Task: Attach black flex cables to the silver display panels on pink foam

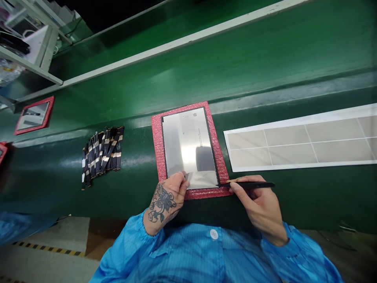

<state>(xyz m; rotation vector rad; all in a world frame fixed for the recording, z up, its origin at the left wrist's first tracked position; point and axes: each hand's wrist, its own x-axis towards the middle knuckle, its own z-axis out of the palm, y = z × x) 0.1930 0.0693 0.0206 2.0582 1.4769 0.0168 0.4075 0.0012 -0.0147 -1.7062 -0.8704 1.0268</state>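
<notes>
A shiny silver panel (188, 143) with a black rim lies on a red bubble-wrap mat (156, 145) on the green belt. My left hand (166, 198) rests at the panel's near edge, fingers pinched on a pale strip of film (203, 180) that lies across that edge. My right hand (259, 200) grips black tweezers (250, 184), held level, their tip touching the panel's near right corner.
A pile of black flex cables (101, 155) lies left of the mat. A white sheet of grey rectangular stickers (303, 143) lies to the right. Another panel on a red mat (33, 115) sits far left, under a white frame (32, 67). The green belt (235, 59) stretches behind.
</notes>
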